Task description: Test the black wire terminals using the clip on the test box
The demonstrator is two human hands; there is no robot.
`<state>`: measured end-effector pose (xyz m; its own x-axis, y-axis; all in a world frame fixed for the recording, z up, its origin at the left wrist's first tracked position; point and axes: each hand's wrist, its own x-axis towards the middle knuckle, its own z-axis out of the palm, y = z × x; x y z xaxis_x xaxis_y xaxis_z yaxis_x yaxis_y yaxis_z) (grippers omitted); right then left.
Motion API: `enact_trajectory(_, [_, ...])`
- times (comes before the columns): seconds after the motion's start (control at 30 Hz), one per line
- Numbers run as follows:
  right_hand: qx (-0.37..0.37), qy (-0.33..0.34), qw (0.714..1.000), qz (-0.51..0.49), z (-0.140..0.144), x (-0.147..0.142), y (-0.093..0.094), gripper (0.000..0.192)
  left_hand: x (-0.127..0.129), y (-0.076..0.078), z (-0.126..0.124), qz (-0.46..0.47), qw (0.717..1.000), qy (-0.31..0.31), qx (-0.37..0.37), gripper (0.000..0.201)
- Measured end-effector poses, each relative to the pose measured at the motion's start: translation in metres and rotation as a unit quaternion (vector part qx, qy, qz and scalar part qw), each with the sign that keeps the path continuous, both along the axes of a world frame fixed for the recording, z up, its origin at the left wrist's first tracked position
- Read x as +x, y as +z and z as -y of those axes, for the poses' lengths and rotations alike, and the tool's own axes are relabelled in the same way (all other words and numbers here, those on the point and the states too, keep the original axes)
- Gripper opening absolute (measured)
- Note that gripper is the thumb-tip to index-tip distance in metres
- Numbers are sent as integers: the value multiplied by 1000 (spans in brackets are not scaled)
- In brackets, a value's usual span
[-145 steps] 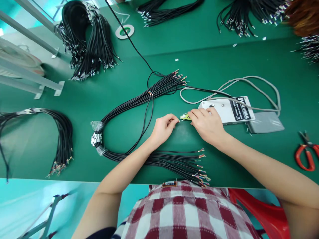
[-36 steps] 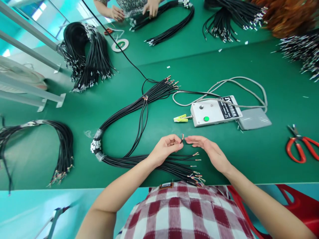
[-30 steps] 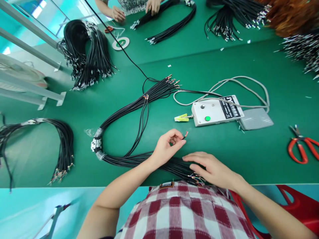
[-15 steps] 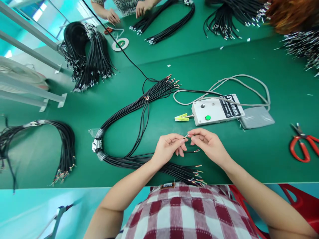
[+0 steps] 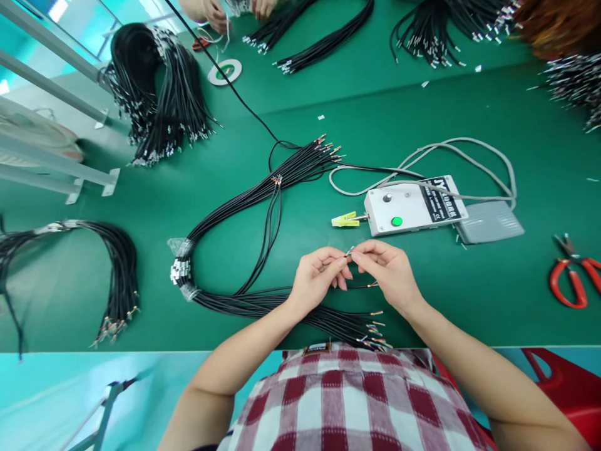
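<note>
- Head view is looking down on a green worktable (image 5: 469, 294), where the left hand (image 5: 319, 279) and the right hand (image 5: 389, 272) are meeting fingertip to fingertip just in front of the person's chest.
- Both hands are pinching the stripped end of one black wire (image 5: 348, 252); thumb and forefinger of each are closing together on it, the bare tip poking up between them, seemingly so that the fine strands are held steady at a workable height.
- The wire itself is lying just near of the yellow-green clip (image 5: 344, 220), and its black length is running back under the left palm into the looped wire bundle (image 5: 263, 250).
- The left wrist is bending inward with the remaining fingers curling loosely under; the right hand is arching over, knuckles up, its forearm coming in from the lower right.
- The bundle's free ends (image 5: 375, 329) are fanning out at the table's near edge, below the hands, within easy reach for picking singly.
- The white control box (image 5: 413, 210) with its green button is sitting just beyond the hands, the clip jutting from its left side toward them; a grey foot pedal (image 5: 491, 221) is lying against its right end.
- Red-handled scissors (image 5: 570, 282) are resting well to the right.
- Another person's hands (image 5: 235, 7) are working on wires at the far edge, well apart.
</note>
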<state>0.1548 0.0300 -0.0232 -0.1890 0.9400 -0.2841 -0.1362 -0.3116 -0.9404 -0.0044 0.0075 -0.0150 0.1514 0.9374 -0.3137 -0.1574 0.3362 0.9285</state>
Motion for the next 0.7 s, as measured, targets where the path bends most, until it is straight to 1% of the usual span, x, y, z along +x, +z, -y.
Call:
enact_trajectory(0.2, [-18, -21, 1000, -4, 4, -6, -1, 22, 4, -6, 3, 1, 999, 32, 28, 27])
enact_trajectory(0.27, [-21, -19, 1000, -4, 5, -6, -1, 21, 5, -7, 3, 7, 999, 31, 37, 26])
enact_trajectory(0.4, [-23, -10, 1000, 1, 5, -5, -3, 19, 8, -6, 3, 12, 998, 12, 66, 32])
enact_trajectory(0.47, [-22, -13, 1000, -1, 6, -5, -4, 18, 10, -4, 1, 8, 997, 17, 76, 27])
enact_trajectory(0.57, [-7, -7, 1000, 11, 7, -3, -5, 16, 14, -2, -2, 10, 996, 54, 70, 20])
enact_trajectory(0.63, [13, 9, 999, 37, 5, -1, -5, 16, 15, -3, -4, 16, 995, 79, 58, 21])
enact_trajectory(0.7, [46, 24, 996, 78, 4, 3, -5, 15, 15, -5, -5, 9, 995, 86, 45, 23])
